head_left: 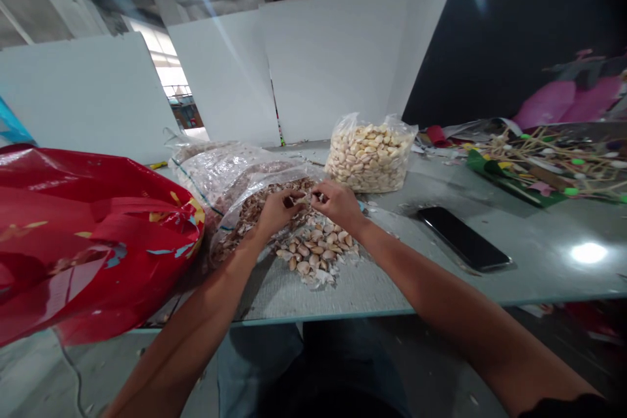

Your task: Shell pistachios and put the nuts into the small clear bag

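Note:
My left hand [281,211] and my right hand [337,205] meet above a pile of shelled-looking pale brown nuts [321,247]. Thumb and fingers of both are pinched close together around a small pale piece that looks like a nut, mostly hidden by the fingertips. Just behind and left of my hands, a clear plastic bag [230,166] lies on its side, its mouth spilling brown shells and skins [255,202]. Upright beyond my right hand stands a clear bag of pale cream kernels [369,157].
A black phone [463,238] lies right of my right forearm. On the left, a big red plastic bag [112,235] overhangs the grey table's front edge [328,318]. Sticks and coloured scraps [553,160] clutter the far right. White panels [343,59] rise behind the table.

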A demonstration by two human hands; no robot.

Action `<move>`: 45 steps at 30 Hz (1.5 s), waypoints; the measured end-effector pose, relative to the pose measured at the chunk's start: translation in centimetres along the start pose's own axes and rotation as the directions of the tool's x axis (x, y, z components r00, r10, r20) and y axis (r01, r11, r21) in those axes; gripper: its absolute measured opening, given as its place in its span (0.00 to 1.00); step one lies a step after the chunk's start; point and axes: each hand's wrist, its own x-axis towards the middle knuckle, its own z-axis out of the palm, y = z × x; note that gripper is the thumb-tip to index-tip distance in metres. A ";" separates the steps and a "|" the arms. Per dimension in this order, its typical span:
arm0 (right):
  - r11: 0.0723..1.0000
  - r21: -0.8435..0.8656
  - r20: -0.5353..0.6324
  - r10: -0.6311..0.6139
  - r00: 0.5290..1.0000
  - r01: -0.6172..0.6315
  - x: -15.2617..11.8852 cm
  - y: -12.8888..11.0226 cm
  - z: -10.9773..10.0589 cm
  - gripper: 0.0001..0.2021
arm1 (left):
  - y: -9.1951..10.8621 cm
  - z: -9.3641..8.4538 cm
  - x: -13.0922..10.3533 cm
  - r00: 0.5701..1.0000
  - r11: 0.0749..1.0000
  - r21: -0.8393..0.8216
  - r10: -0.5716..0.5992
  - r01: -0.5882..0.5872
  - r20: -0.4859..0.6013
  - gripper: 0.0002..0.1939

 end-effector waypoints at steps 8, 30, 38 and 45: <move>0.991 -0.061 -0.047 0.117 0.992 -0.120 0.3 0.4 -0.4 0.06 | -1.5 -0.4 0.2 0.997 0.998 0.003 -0.062 0.062 -0.043 0.18; 0.922 0.367 0.106 0.094 0.990 -0.127 -0.2 0.3 1.5 0.12 | -0.9 -0.1 0.0 0.989 0.911 -0.390 -0.149 0.131 -0.015 0.17; 0.933 0.328 0.110 0.121 0.987 -0.151 -0.1 0.3 1.4 0.10 | -0.3 0.0 -0.1 0.987 0.900 -0.406 -0.161 0.155 0.021 0.22; 0.983 0.159 0.061 0.087 0.994 -0.096 -0.1 -0.4 1.0 0.08 | 0.2 0.4 -0.2 0.967 0.798 -0.547 -0.209 0.253 0.143 0.27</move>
